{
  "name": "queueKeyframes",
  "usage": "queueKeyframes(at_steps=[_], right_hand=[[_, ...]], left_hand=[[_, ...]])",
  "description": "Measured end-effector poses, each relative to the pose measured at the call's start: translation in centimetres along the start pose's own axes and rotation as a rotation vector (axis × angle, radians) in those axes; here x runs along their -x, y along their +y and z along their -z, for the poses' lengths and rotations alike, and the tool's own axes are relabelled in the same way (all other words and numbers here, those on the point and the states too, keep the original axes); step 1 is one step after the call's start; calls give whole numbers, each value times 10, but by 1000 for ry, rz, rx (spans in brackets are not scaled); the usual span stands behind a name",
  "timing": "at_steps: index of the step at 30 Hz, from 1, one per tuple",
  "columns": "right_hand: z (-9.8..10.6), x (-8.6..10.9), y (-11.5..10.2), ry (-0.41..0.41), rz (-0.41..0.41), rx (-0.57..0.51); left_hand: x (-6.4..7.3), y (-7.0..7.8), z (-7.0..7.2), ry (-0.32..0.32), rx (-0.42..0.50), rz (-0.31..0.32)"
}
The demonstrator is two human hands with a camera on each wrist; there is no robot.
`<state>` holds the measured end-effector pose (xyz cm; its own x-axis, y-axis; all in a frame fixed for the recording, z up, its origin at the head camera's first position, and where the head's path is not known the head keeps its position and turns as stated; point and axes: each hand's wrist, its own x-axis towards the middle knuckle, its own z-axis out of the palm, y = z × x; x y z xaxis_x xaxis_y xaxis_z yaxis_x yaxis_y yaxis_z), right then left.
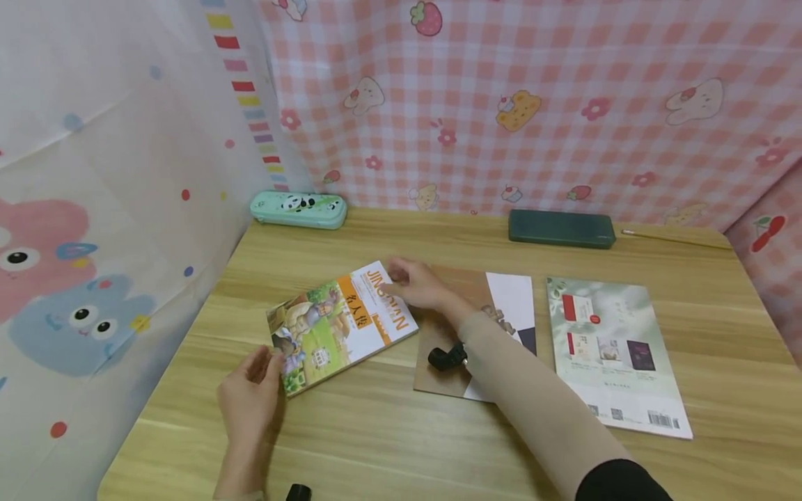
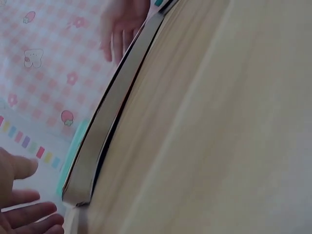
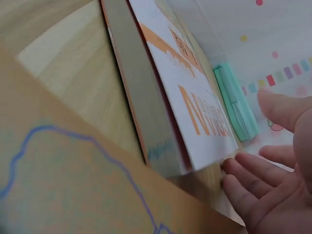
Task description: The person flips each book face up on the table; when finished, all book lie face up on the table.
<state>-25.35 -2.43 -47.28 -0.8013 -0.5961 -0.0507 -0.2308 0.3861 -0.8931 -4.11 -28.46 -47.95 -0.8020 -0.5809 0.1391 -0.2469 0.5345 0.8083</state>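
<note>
A thick paperback book with a colourful illustrated cover lies at a slant on the wooden table. By its lower left corner is my left hand; the left wrist view shows that hand's fingers spread loosely beside the spine end, holding nothing. My right hand is at the book's upper right end, its fingers loosely extended close to the short edge in the right wrist view. Under my right forearm lies a brown and white book, partly covered by the sleeve.
A pale green book lies on the right. Along the back stand a mint pencil case with pandas and a dark green case, with a pencil beside it. Patterned cloth hangs behind the table.
</note>
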Motion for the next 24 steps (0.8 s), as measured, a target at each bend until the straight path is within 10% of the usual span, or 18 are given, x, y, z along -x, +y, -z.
queueKeyframes(at_steps=[13,24], right_hand=[[11,26,1,-94,128,160],[15,46,1,-103,77,164]], left_hand=[[-43,1,8,-89,49,-57],[-66,-5,5,-202,-46,-102]])
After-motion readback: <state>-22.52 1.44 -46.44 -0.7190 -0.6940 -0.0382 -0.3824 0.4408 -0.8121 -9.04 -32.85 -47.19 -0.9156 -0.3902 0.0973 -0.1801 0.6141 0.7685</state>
